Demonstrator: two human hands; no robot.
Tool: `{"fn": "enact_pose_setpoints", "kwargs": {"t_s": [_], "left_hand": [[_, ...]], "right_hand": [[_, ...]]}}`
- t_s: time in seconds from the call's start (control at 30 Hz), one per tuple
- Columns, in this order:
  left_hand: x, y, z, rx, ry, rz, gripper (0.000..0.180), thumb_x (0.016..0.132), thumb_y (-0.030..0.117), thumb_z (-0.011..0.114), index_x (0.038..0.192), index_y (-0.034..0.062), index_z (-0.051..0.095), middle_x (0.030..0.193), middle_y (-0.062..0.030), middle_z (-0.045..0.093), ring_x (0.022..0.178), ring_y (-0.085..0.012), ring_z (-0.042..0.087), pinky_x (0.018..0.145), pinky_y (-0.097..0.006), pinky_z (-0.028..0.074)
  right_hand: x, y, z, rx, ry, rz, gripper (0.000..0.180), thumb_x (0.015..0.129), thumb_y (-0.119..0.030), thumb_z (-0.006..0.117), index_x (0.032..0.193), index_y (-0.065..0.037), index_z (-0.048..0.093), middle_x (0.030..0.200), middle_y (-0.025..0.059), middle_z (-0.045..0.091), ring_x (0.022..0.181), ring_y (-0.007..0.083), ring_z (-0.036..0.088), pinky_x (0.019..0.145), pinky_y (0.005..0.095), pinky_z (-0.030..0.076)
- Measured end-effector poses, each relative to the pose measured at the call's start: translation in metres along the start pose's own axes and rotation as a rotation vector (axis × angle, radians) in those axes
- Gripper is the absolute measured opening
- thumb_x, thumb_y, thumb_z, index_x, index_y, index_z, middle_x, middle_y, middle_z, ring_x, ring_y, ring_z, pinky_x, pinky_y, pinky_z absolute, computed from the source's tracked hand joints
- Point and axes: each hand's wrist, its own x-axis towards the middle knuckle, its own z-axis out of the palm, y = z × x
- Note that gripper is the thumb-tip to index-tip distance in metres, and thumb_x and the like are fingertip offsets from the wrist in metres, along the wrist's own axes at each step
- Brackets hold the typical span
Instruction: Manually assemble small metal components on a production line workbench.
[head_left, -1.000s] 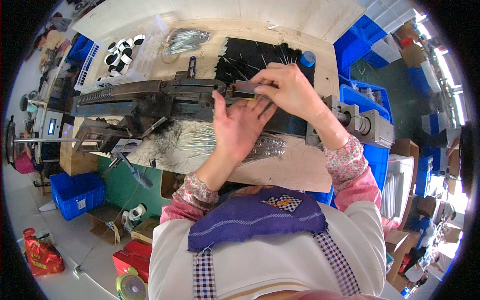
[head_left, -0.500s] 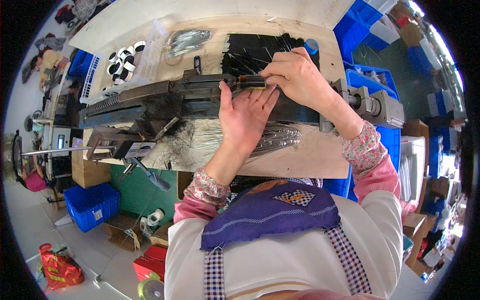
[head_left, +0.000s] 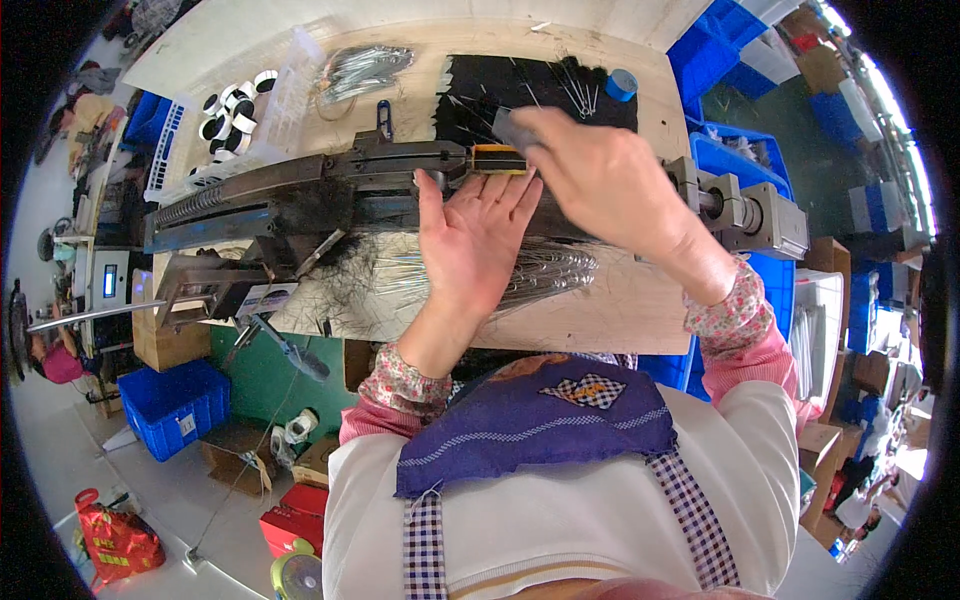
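Note:
My left hand (head_left: pixel 468 240) lies palm up with the thumb spread away, its fingertips at the yellow-edged slot (head_left: pixel 500 150) of a long dark metal machine (head_left: pixel 400 158). Pinched in my right hand (head_left: pixel 615 170) is a small grey flat block (head_left: pixel 514 132), smeared by motion, held just above the slot's far side. Behind it a black mat (head_left: pixel 470 90) carries thin wire brushes (head_left: pixel 582 92) with dark bristles. Nearer me, under and beside my left hand, spreads a bundle of looped metal wires (head_left: pixel 550 275). Loose black bristles (head_left: pixel 345 255) litter the wood to its left.
A clear plastic basket (head_left: pixel 290 110) of white-and-black rolls (head_left: pixel 238 120) stands back left, beside a bundle of wires (head_left: pixel 372 70). A blue tape roll (head_left: pixel 621 84) sits on the mat's right corner. Metal cylinders (head_left: pixel 740 208) extend off the right table edge near blue bins (head_left: pixel 735 150).
My right hand has pulled back from the slot with the grey block in it, uncovering the yellow edge. My left hand stays nearly in place, palm up.

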Motion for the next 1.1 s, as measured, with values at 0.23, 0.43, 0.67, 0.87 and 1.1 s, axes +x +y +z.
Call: {"fn": "enact_pose_setpoints", "kwargs": {"t_s": [0.23,0.43,0.67,0.87,1.1], "left_hand": [[-0.001,0.006,0.013,0.06,0.13,-0.056,0.07,0.093,0.062,0.036,0.111,-0.0052,0.049,0.117,-0.0172,0.055,0.116,-0.0289,0.049,0.105,-0.039,0.032],[0.006,0.01,0.011,0.18,0.154,-0.071,0.063,0.096,0.051,0.038,0.123,-0.0056,0.045,0.124,-0.0172,0.052,0.119,-0.0282,0.048,0.105,-0.04,0.035],[0.011,-0.044,-0.021,0.158,0.081,0.039,0.019,0.093,0.024,0.059,0.1,0.0063,0.058,0.104,-0.0028,0.061,0.106,-0.0162,0.053,0.1,-0.036,0.038],[-0.029,-0.036,-0.022,0.179,-0.034,-0.16,0.043,0.094,0.016,0.054,0.132,-0.0003,0.046,0.136,-0.0165,0.047,0.132,-0.0271,0.04,0.109,-0.04,0.032],[-0.131,0.098,-0.098,2.949,0.868,0.989,0.082,0.085,0.03,0.062,0.149,0.0038,0.018,0.149,-0.0288,0.02,0.14,-0.0429,0.018,0.11,-0.054,0.024]], "right_hand": [[-0.004,-0.015,0.011,-0.213,-0.168,-0.157,0.039,0.07,-0.004,0.06,0.105,0.01,0.053,0.065,0.0131,0.061,0.061,0.0289,0.065,0.05,0.0358,0.05],[-0.009,-0.007,0.008,-0.229,-0.195,-0.092,0.03,0.072,-0.004,0.06,0.099,0.004,0.05,0.067,0.0126,0.061,0.059,0.0296,0.064,0.05,0.0372,0.05],[-0.118,0.013,0.027,0.103,-0.344,0.121,0.029,0.078,-0.008,0.057,0.105,-0.002,0.049,0.084,0.0139,0.061,0.076,0.0345,0.064,0.061,0.044,0.052],[-0.131,0.03,0.059,0.035,-0.39,0.022,0.018,0.078,-0.009,0.056,0.096,-0.005,0.057,0.088,0.0126,0.062,0.078,0.0323,0.064,0.062,0.042,0.053],[-0.128,0.026,0.016,0.34,-0.207,0.204,0.023,0.073,0.003,0.058,0.096,-0.001,0.057,0.094,0.0141,0.061,0.085,0.0311,0.063,0.074,0.037,0.051]]}}
